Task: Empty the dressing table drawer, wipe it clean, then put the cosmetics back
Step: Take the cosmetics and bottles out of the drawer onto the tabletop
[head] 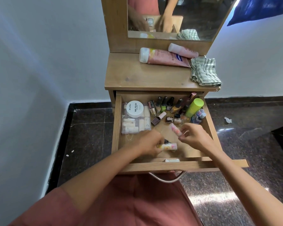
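Observation:
The wooden drawer (117, 128) is pulled out below the dressing table top (137, 75). Inside, my left hand (149, 145) grips a small yellow and pink tube (167, 146) near the front. My right hand (193, 135) holds a second pink tube (174, 128) a little above the drawer floor. Several nail polish bottles (166, 104) stand along the back. A white nail polish remover tub (135, 108) rests on a clear plastic box (134, 124) at the left. A lime green bottle (194, 106) lies at the back right.
On the table top lie two pink tubes (163, 57) and a folded checked cloth (204, 71). A mirror (194, 18) rises behind them. White walls flank the table, a dark stone floor (91, 136) surrounds it, and the drawer's metal handle (167, 178) hangs above my lap.

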Tool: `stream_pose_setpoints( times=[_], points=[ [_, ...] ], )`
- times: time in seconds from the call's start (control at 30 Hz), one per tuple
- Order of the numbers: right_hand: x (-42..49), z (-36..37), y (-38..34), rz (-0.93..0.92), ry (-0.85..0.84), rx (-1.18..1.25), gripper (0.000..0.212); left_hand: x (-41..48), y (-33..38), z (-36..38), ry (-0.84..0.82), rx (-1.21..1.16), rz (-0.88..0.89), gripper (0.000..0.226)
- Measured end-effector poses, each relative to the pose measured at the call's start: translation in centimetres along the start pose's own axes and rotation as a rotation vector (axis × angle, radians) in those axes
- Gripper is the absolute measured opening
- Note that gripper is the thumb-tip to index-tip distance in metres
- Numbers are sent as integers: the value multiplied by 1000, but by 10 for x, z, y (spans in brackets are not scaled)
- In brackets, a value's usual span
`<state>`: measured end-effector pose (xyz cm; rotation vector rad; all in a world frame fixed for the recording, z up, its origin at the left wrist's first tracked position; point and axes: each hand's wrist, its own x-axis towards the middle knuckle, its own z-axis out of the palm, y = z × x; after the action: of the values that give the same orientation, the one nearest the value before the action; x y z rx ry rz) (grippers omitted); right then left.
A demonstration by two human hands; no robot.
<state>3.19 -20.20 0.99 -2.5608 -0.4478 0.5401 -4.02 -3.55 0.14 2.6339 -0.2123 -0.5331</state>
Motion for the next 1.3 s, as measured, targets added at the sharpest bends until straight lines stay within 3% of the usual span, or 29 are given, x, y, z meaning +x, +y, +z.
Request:
stream_pose_setpoints(
  times=[0.1,0.3,0.43,0.57,0.73,1.3],
  points=[
    [1,-20,-10,-63,94,112,9,2,-3,-20,120,-154,-5,18],
    [17,-60,-41,-140,363,317,17,23,3,-71,514,-411,-9,21],
    [53,-73,-54,-155,495,404,19,62,3,-100,675,-559,-48,21],
    [95,-83,-55,-112,545,477,21,102,5,-113,711,-596,-79,30],
    [128,-87,-54,-76,565,399,24,133,7,-123,790,-607,-106,23],
    [142,-84,-63,-12,579,225,31,154,9,-124,888,-653,-89,10]
  ],
)
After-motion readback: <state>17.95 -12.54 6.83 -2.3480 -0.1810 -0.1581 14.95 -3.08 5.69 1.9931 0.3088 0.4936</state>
